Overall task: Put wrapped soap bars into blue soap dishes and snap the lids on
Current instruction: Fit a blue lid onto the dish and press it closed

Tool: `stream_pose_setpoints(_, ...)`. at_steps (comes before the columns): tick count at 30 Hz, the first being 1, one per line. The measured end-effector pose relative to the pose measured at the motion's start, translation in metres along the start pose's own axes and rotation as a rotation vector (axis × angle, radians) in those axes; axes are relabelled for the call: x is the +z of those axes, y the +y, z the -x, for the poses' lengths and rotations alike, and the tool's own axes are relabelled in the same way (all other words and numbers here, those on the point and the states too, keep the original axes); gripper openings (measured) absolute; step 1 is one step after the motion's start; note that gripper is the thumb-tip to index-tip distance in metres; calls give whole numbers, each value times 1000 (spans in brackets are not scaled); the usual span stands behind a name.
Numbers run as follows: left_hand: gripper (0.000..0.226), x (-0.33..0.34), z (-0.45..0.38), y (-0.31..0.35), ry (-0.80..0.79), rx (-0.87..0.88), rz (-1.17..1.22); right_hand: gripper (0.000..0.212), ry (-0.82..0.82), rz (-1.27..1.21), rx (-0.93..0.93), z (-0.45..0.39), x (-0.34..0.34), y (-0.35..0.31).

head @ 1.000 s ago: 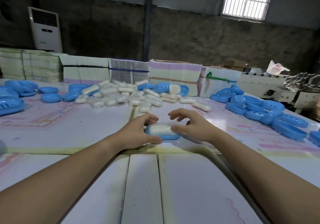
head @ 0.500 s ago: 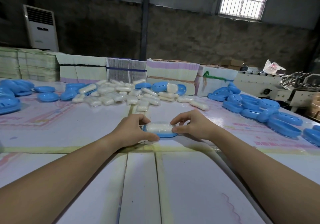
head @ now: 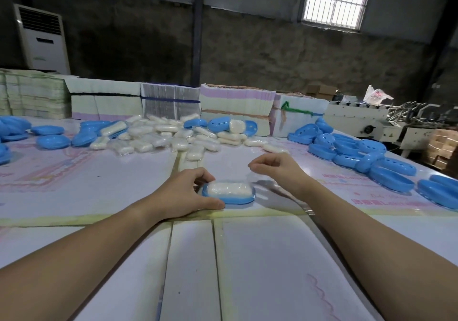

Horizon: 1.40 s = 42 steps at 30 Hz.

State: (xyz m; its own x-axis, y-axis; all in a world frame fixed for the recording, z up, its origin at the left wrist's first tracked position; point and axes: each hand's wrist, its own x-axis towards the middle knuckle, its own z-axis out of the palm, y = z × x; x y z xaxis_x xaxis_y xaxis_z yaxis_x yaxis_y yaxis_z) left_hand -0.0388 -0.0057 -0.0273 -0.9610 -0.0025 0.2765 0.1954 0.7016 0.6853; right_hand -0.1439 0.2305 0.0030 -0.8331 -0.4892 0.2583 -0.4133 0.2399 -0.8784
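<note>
**Wrapped soap seated in an open blue dish, steadied by one hand**

A white soap bar in clear plastic wrap (head: 228,189) lies lengthwise inside a shallow oval blue plastic soap dish (head: 229,198), which rests on the pale printed worktop (head: 260,258) directly ahead of the person; no lid is on it. The left hand (head: 184,196) holds the dish at its left end, thumb along the near rim and fingers curled over the far rim, a grip closed on the dish itself. The right hand (head: 275,169) hovers just beyond the dish's right end (apart from it), fingers loosely curled and holding nothing solid; a wisp of clear film appears near its fingertips, but contact cannot be told.

Farther back, a heap of wrapped white soap bars (head: 161,134) spreads across the middle of the worktop. Loose blue perforated dish parts (head: 359,154) are piled at the right, smooth blue oval pieces (head: 53,141) at the left. Bundled stacks of flat printed cartons (head: 235,102) line the far edge.
</note>
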Motion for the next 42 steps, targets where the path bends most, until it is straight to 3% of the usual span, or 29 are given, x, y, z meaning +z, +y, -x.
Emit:
stream_pose_setpoints(3,52,3,2,-1,-14,55,-82,15,271,369,47,-15,-26,22)
stream_pose_setpoints(6,57,4,2,-2,-4,87,-120,39,450,816,251,-21,-66,48)
stream_pose_setpoints(9,60,5,-1,-4,-3,108,-110,49,556,1138,485,-9,-114,71)
stream_pose_setpoints(12,62,6,-3,-3,-5,135,-103,57,642,1179,730,13,-160,89)
stream_pose_setpoints(15,60,8,-4,-3,-4,154,-90,52,665,1131,886,27,-185,101)
stream_pose_setpoints(19,53,8,-5,-2,3,189,-81,26,637,1114,792,26,-188,106)
stream_pose_setpoints(23,52,9,-5,-1,11,209,-91,21,614,1126,629,26,-187,108)
stream_pose_setpoints(30,48,9,-4,2,6,192,-101,40,642,900,345,14,-148,79)
stream_pose_setpoints(32,53,10,-4,3,-4,170,-85,42,628,641,198,7,-125,51)
stream_pose_setpoints(34,58,9,-4,3,-12,150,-72,37,526,214,89,1,-101,15)
stream_pose_setpoints(39,49,9,-7,1,-6,85,-95,30,79,-570,280,-6,-53,-37)
stream_pose_setpoints(42,46,9,-7,-3,-7,66,-85,23,-55,-477,405,-6,-22,-27)
